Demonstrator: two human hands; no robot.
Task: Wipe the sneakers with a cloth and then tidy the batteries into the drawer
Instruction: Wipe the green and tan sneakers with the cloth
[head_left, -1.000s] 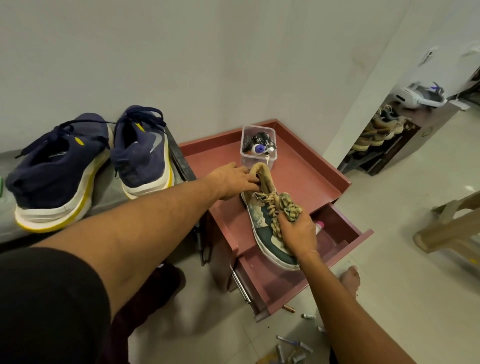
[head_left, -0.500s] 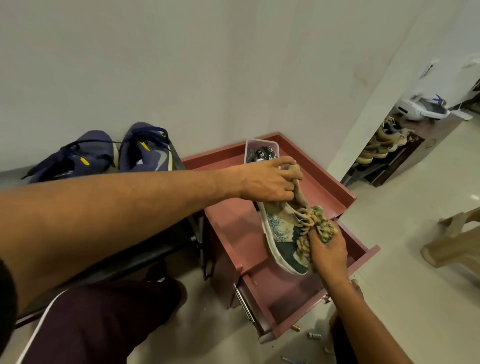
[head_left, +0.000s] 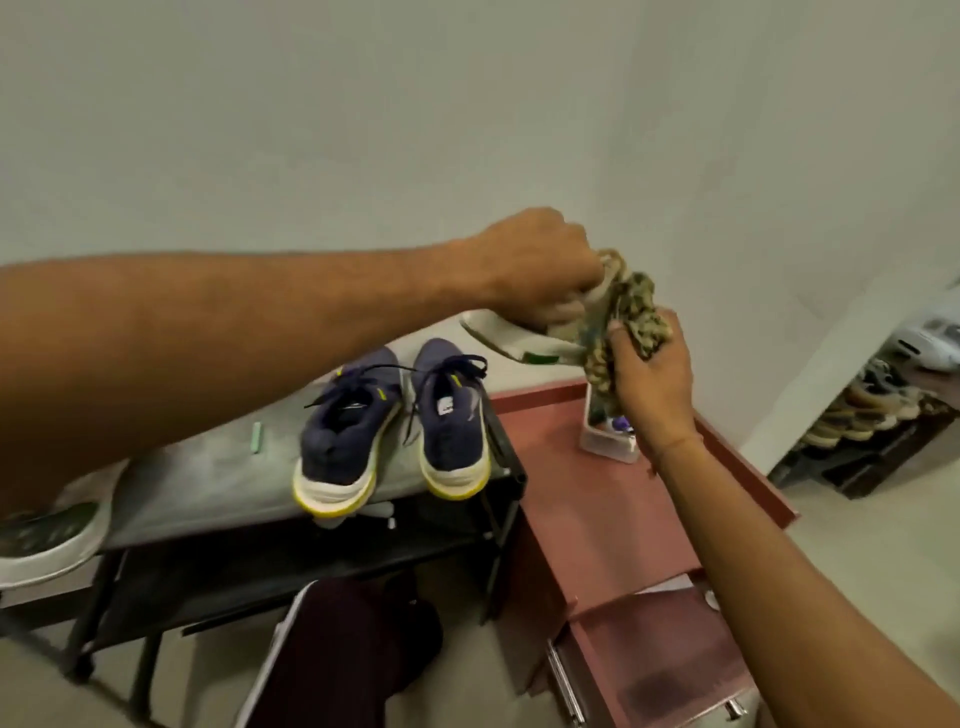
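Sneaker (head_left: 511, 336) up off cabinet top since half second ago; now held high before wall, pale sole toward camera. Left hand (head_left: 535, 270) grips its upper from above, fingers curled round it. Right hand (head_left: 652, 376), at 4 o'clock from left, clutches bunched cloth (head_left: 638, 306) against lace side. Open air between sneaker and cabinet (head_left: 587, 509). Clear box (head_left: 605, 444) near cabinet's back edge, behind right wrist. Drawer (head_left: 660, 660) open at 5 o'clock. Navy pair (head_left: 343, 441) on rack (head_left: 322, 561) at 7 o'clock, heels at front edge.
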